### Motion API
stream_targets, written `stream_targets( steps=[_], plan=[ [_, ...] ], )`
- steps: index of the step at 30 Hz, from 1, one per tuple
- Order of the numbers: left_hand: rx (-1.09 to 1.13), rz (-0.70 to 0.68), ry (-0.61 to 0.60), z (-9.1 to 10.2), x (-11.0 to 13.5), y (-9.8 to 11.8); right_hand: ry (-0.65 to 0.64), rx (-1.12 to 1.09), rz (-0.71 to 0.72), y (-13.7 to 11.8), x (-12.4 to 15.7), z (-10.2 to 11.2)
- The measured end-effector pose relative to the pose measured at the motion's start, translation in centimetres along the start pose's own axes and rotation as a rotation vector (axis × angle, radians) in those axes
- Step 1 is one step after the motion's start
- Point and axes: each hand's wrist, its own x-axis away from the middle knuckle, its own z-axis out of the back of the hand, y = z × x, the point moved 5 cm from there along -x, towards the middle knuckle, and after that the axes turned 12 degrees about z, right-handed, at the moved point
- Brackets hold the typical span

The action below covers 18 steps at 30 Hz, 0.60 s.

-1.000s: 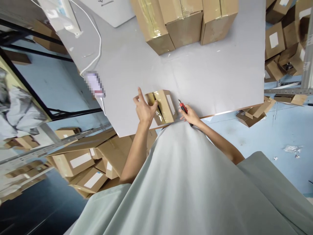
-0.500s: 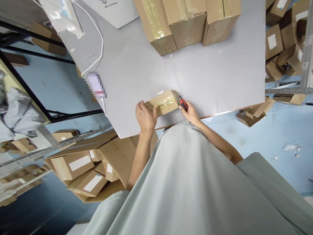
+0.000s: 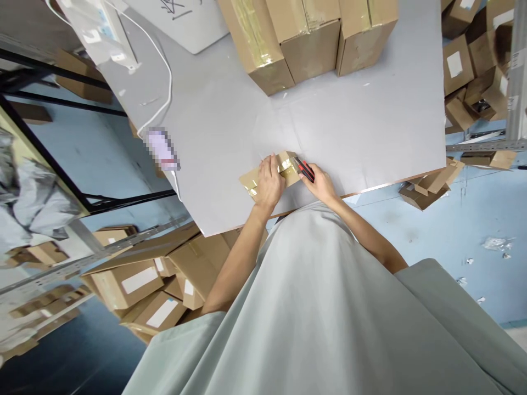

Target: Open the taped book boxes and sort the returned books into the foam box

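A small cardboard box (image 3: 248, 179) sealed with shiny clear tape lies near the front edge of the table. My left hand (image 3: 269, 185) rests on top of it, fingers stretched out together across the tape and hiding the middle. In my right hand (image 3: 321, 185) is a red and black utility knife (image 3: 306, 169), gripped in closed fingers. The knife's tip is at the right end of the box, over the taped top; whether the blade touches the tape I cannot tell.
Several large taped cartons (image 3: 313, 49) stand at the back of the grey table (image 3: 370, 126). A phone (image 3: 162, 148) with a white cable lies at the left. Below the table's left side is a big carton (image 3: 197, 258) with boxes inside. Shelves with boxes (image 3: 458, 65) are at the right.
My left hand has moved right from the box's left end onto its top. The knife in my right hand has shifted slightly left, over the box's right end.
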Motion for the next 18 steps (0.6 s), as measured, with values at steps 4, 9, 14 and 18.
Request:
stream_targets(
  steps=[4, 9, 14, 18],
  plan=[
    [0.019, 0.020, 0.038, -0.8, 0.5, -0.8, -0.126, 0.222, 0.041, -0.4, -1.1, 0.9],
    [0.020, 0.017, 0.062, -0.9, 0.5, -1.3, -0.228, 0.307, 0.073, -0.9, -2.3, 1.7],
    [-0.001, 0.005, 0.077, -0.9, 0.4, -1.4, -0.256, 0.320, 0.107, -0.9, -2.5, 2.1],
    [0.005, 0.007, 0.076, -1.1, 0.3, -1.6, -0.293, 0.356, 0.151, -0.8, -3.0, 2.3]
  ],
)
